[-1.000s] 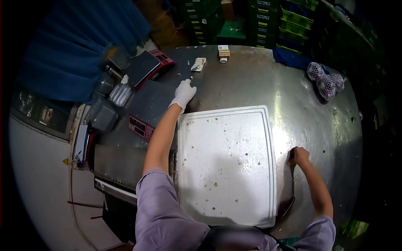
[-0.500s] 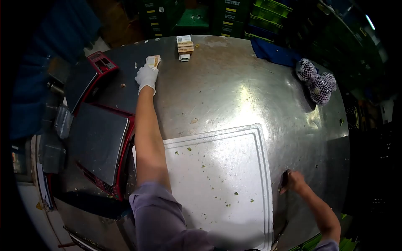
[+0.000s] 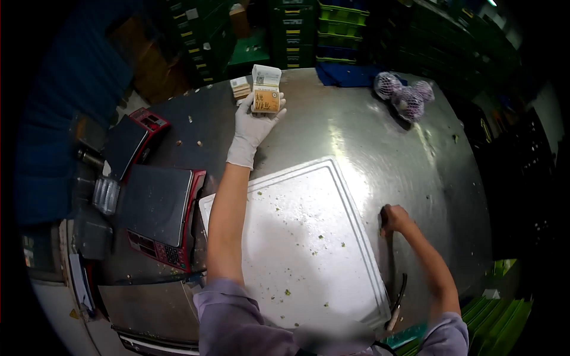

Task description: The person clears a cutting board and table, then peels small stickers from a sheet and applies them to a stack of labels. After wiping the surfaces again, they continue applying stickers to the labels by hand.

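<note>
My left hand (image 3: 254, 127), in a white glove, reaches to the far side of the table with its fingers around a roll of labels (image 3: 266, 101). An orange label with dark writing faces me, and a white printed strip stands up behind it. Just left of that hand sits a small stack of similar labels (image 3: 240, 88). My right hand (image 3: 396, 218) is bare and closed, beside the right edge of a white cutting board (image 3: 297, 237). A dark object shows at its fingers, its kind too hidden to make out. Green scraps dot the board.
Two red scales (image 3: 157, 204) (image 3: 133, 139) stand on the left of the metal table (image 3: 309, 130). Netted purple-white bundles (image 3: 408, 102) lie at the far right, near a blue cloth (image 3: 341, 75). A thin dark-ended tool (image 3: 398, 305) rests by the board's lower right corner. Green crates (image 3: 341, 26) are stacked behind.
My left hand has moved right and lifted the labels, which now face me. The view has shifted. My right hand stays closed beside the board, somewhat farther up along its edge.
</note>
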Demonstrator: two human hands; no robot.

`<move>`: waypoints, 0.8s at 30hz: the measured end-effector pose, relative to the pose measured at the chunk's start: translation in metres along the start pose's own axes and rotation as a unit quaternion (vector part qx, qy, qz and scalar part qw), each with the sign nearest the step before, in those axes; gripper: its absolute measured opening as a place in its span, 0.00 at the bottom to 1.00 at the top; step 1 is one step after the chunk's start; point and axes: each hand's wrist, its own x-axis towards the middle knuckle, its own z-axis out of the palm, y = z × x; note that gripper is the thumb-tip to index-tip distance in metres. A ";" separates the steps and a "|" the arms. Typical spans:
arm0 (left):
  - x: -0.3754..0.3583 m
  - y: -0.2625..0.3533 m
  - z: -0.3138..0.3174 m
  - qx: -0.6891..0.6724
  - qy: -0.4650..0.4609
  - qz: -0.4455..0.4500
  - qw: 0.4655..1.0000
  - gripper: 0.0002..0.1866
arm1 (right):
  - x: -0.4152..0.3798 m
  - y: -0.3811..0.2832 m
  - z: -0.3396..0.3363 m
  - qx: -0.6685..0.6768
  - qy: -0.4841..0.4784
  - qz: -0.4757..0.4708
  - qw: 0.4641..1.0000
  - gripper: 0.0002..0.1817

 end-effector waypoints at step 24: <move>-0.373 -0.460 0.299 -0.006 -0.200 -0.472 0.859 0.32 | -0.710 -0.027 0.467 0.687 -0.168 0.193 0.680 0.26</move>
